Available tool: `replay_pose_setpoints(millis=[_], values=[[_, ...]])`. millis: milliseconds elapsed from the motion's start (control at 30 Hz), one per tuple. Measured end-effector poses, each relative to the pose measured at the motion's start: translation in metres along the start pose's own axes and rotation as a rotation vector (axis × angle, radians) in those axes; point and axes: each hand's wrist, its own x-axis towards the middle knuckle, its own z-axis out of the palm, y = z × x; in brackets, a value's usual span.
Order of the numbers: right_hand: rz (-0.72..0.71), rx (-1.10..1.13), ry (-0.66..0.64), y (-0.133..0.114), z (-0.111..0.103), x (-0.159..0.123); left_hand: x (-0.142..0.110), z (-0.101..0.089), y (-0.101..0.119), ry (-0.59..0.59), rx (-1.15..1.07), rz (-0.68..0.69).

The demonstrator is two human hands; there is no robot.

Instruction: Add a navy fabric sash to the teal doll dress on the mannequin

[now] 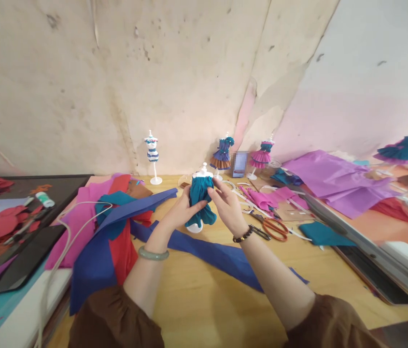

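Observation:
A small white dress form (pixel 204 170) stands upright on the table in front of me, wrapped in gathered teal fabric (pixel 199 189). My left hand (pixel 185 209) grips the fabric around its waist from the left, thumb across the front. On the other side, my right hand (pixel 225 199) has its fingers pressed to the fabric's upper right edge. The form's round white base (pixel 194 227) shows beneath the loose lower folds. A long blue fabric strip (pixel 211 253) lies on the table under my forearms.
Behind stand a mini dress form in striped pieces (pixel 152 150) and two in ruffled dresses (pixel 221 153), (pixel 261 157). Orange-handled scissors (pixel 275 229) lie at right, near purple fabric (pixel 334 179). Left are piled fabrics (pixel 95 261), a white cable (pixel 66 241) and a glue stick (pixel 45 199).

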Motion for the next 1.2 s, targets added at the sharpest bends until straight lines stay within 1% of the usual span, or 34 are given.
replay_pose_setpoints(millis=[100, 233, 400, 467, 633, 767, 933, 1033, 1133, 1200], values=[[-0.037, -0.091, 0.044, -0.003, 0.002, 0.004, 0.001, 0.000, -0.003, 0.000, -0.004, 0.017], [-0.117, -0.205, 0.006, 0.000, 0.004, -0.002, 0.003, 0.001, -0.011, 0.000, -0.013, 0.048], [-0.105, -0.269, -0.019, 0.004, 0.009, -0.012, 0.004, 0.002, -0.015, 0.017, -0.024, 0.065], [-0.118, -0.297, -0.020, 0.007, 0.012, -0.015, 0.004, 0.003, -0.014, 0.027, -0.024, 0.068], [-0.222, -0.416, 0.031, 0.020, 0.025, -0.021, 0.004, 0.005, -0.013, 0.046, -0.045, 0.063], [-0.263, -0.471, 0.030, 0.029, 0.034, -0.025, 0.005, 0.007, -0.016, 0.057, -0.060, 0.068], [-0.317, -0.518, 0.029, 0.036, 0.035, -0.032, 0.007, 0.010, -0.017, 0.090, -0.066, 0.081], [-0.329, -0.547, 0.040, 0.031, 0.030, -0.036, 0.007, 0.010, -0.018, 0.108, -0.068, 0.069], [-0.337, -0.561, 0.058, 0.017, 0.024, -0.036, 0.008, 0.010, -0.020, 0.097, -0.089, 0.079], [-0.347, -0.565, 0.044, 0.006, 0.020, -0.032, 0.008, 0.011, -0.022, 0.091, -0.107, 0.089]])
